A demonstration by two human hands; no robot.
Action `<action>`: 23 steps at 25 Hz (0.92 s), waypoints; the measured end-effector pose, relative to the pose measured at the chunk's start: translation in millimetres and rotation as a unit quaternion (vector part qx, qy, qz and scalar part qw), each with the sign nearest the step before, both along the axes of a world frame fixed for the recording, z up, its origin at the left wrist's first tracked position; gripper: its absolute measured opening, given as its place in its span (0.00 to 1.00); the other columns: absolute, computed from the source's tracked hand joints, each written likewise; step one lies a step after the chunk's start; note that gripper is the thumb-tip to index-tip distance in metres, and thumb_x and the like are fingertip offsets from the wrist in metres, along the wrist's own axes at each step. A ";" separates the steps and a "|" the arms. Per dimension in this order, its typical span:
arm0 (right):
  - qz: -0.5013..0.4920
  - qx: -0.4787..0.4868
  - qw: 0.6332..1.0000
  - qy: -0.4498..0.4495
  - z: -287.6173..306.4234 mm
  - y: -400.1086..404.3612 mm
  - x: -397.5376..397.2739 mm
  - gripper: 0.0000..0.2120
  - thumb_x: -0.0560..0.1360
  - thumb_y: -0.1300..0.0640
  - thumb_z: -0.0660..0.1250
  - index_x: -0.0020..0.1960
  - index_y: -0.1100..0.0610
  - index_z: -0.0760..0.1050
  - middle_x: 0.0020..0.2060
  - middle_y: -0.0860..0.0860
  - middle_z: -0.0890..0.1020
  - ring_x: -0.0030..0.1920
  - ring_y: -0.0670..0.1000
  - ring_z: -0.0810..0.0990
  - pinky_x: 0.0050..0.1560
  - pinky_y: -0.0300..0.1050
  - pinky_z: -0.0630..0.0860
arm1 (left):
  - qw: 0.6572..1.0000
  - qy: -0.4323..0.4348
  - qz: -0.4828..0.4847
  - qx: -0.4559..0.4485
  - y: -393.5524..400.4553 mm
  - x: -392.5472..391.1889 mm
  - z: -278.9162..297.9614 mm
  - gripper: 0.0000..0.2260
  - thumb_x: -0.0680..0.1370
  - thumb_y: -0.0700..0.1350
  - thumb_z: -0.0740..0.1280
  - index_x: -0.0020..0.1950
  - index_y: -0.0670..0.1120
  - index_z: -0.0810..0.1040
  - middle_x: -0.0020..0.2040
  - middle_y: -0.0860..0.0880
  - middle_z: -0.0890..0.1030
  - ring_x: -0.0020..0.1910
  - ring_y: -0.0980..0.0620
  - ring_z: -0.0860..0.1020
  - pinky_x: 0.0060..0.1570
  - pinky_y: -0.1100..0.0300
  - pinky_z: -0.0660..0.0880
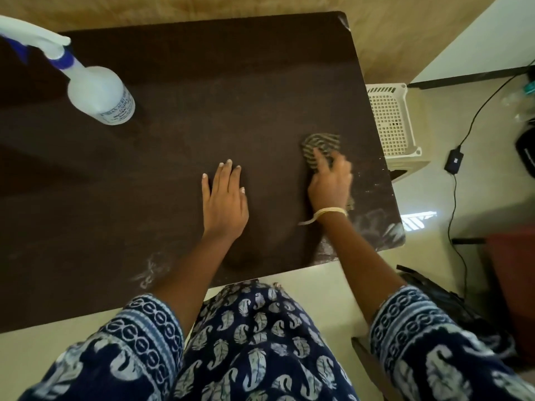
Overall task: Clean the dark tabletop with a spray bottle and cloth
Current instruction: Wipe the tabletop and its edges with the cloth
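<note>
While a person leans over a dark brown worktop (173,111), a translucent spray bottle (100,94) with a white and blue trigger head stands upright at its far left, apart from both hands; its liquid level cannot be told. Toward the middle, the left hand (224,198) lies flat on the surface, fingers straight and spread slightly. Further right, near the worktop's edge, the right hand (331,183) presses down on a striped cloth (320,146), its grip curled over the fabric. Pale smears mark the surface near the front edge and right corner. Beyond the right edge, a cream perforated basket (390,120) sits on the pale floor (477,180), beside a black cable (463,131).
</note>
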State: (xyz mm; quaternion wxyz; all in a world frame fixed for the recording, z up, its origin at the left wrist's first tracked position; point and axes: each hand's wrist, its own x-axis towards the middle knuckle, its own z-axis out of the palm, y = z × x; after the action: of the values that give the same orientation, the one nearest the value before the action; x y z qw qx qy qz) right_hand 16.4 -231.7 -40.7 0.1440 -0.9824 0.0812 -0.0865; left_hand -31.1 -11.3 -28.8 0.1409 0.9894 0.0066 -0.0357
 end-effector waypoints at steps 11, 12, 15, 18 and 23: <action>0.107 0.065 0.992 -0.006 20.8 62.8 -69.1 0.27 0.72 0.65 0.66 0.71 0.56 0.71 0.65 0.64 0.72 0.61 0.63 0.72 0.61 0.58 0.71 | 0.999 -0.013 0.038 0.006 -5.7 -82.7 1.7 0.23 0.81 0.48 0.50 0.73 0.42 0.68 0.76 0.43 0.65 0.77 0.45 0.60 0.75 0.41 0.53; 0.203 0.032 0.979 0.005 18.3 87.0 -94.8 0.26 0.72 0.65 0.66 0.70 0.55 0.72 0.64 0.63 0.73 0.59 0.62 0.73 0.57 0.57 0.73 | 0.999 -0.014 0.044 0.010 2.0 -91.5 0.1 0.22 0.81 0.47 0.51 0.73 0.42 0.68 0.76 0.42 0.65 0.77 0.45 0.60 0.75 0.40 0.52; 0.275 -0.005 0.961 0.012 10.0 84.5 -115.2 0.27 0.68 0.66 0.68 0.66 0.53 0.75 0.62 0.61 0.76 0.55 0.61 0.76 0.51 0.54 0.75 | 0.998 0.000 0.057 0.041 20.0 -119.2 -2.6 0.22 0.82 0.47 0.53 0.75 0.41 0.65 0.77 0.42 0.64 0.77 0.44 0.59 0.75 0.40 0.53; 0.107 -0.002 0.994 0.035 5.1 16.4 -94.4 0.28 0.69 0.67 0.66 0.68 0.53 0.74 0.64 0.63 0.73 0.59 0.65 0.73 0.57 0.60 0.73 | 0.997 0.021 0.044 0.068 29.5 -138.1 -2.5 0.23 0.83 0.49 0.51 0.77 0.42 0.61 0.78 0.43 0.61 0.78 0.45 0.57 0.75 0.41 0.53; -0.040 0.019 0.998 0.052 10.8 -41.7 -73.9 0.26 0.76 0.63 0.63 0.73 0.54 0.67 0.70 0.62 0.65 0.69 0.63 0.63 0.69 0.61 0.65 | 0.997 0.007 0.048 0.059 45.2 -150.0 4.1 0.22 0.83 0.48 0.52 0.76 0.42 0.63 0.77 0.43 0.63 0.77 0.44 0.59 0.75 0.42 0.54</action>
State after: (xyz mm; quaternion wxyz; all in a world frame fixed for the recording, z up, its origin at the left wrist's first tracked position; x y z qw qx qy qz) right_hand -57.5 -273.4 -29.9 0.1545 -0.9787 0.1296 -0.0393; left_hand -181.1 33.9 -24.6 0.0838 0.9942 0.0568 -0.0354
